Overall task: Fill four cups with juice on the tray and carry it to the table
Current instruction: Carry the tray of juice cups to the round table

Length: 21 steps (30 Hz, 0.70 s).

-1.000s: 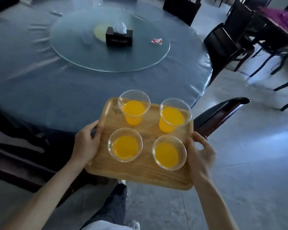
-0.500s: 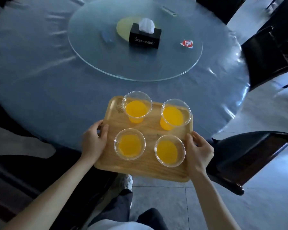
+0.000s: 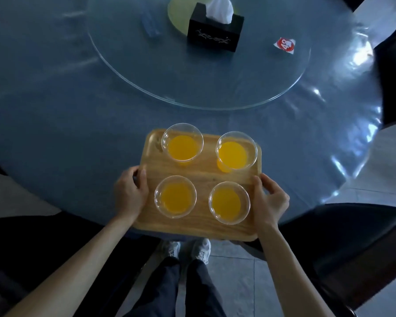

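Note:
A wooden tray (image 3: 201, 175) carries several clear plastic cups of orange juice: back left (image 3: 182, 143), back right (image 3: 235, 151), front left (image 3: 175, 197), front right (image 3: 229, 203). My left hand (image 3: 129, 193) grips the tray's left edge and my right hand (image 3: 270, 200) grips its right edge. The tray's far half is over the near edge of the round table (image 3: 55, 115) with its blue-grey cover; its near edge overhangs the floor. Whether it rests on the table I cannot tell.
A glass turntable (image 3: 128, 72) sits mid-table with a black tissue box (image 3: 215, 29) and a red-and-white card (image 3: 285, 45). Dark chairs stand at the right (image 3: 343, 232), far right (image 3: 393, 78) and left (image 3: 32, 243). My feet (image 3: 188, 250) are on the tiled floor.
I have stepped up to the table, and the tray has moved forward from over the floor until its far half is above the tabletop. Both hands keep their grip.

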Motion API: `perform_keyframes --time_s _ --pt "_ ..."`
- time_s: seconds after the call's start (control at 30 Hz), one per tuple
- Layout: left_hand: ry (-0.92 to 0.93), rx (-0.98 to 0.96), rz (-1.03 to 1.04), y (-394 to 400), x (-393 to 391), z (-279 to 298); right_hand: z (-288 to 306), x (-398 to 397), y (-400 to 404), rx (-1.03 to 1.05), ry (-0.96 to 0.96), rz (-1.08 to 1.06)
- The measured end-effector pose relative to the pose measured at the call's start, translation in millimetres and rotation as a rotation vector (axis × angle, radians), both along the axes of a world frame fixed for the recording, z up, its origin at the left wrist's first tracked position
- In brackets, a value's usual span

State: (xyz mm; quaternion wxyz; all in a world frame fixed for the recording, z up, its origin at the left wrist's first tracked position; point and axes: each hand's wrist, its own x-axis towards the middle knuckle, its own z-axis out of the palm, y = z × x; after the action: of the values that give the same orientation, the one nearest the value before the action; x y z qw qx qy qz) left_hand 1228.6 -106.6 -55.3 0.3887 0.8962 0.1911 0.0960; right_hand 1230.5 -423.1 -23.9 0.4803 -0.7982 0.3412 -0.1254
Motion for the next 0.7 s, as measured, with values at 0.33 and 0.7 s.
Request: perform_keyframes --time_s 0.33,0.7 --pt "-0.028 0.045 0.039 -6 17 -24 -33 32 -8 -0.025 0.018 0.037" --pt "-0.046 0.139 -0.001 -14 15 -30 -47 38 -15 -0.014 0.061 0.057"
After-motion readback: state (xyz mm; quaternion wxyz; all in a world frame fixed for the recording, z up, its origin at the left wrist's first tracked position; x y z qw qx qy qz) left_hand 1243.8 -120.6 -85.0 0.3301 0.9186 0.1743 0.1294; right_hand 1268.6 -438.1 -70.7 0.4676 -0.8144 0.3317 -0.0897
